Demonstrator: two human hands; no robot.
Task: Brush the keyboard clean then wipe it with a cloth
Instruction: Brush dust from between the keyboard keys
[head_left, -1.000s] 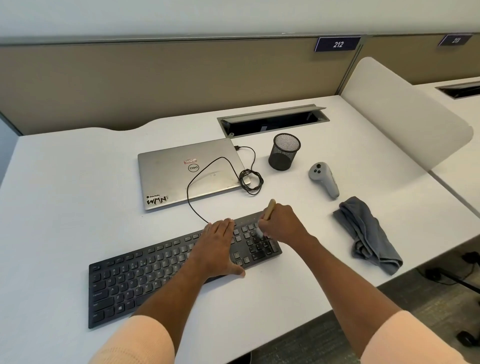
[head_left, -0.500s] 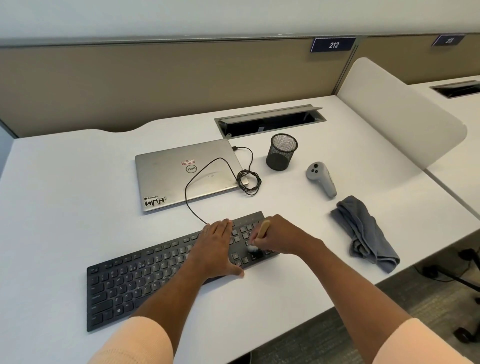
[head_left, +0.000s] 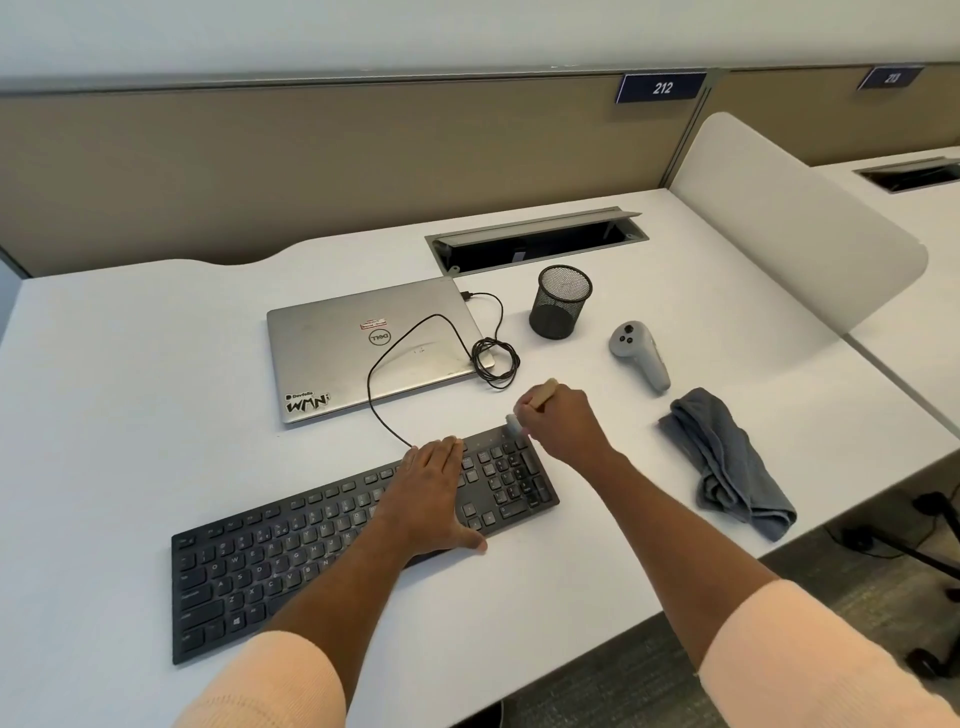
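A black keyboard (head_left: 291, 561) lies at an angle on the white desk (head_left: 130, 364). My left hand (head_left: 434, 493) rests flat on its right-middle keys, fingers together, pressing it down. My right hand (head_left: 558, 421) is closed around a small brush (head_left: 543, 392) with a wooden handle. The pale bristle tip touches the far right corner of the keyboard, above the number pad. A crumpled grey cloth (head_left: 727, 462) lies on the desk to the right of my right hand, apart from it.
A closed silver laptop (head_left: 363, 348) lies behind the keyboard, with the black cable (head_left: 493, 358) coiled beside it. A black mesh cup (head_left: 560, 301), a grey controller (head_left: 639, 353) and an open cable hatch (head_left: 535, 241) stand further back. A white divider (head_left: 789, 218) rises at right.
My right hand has drawn the brush from the number pad keys back and up to the keyboard's far right corner. My left hand has stayed flat on the keys.
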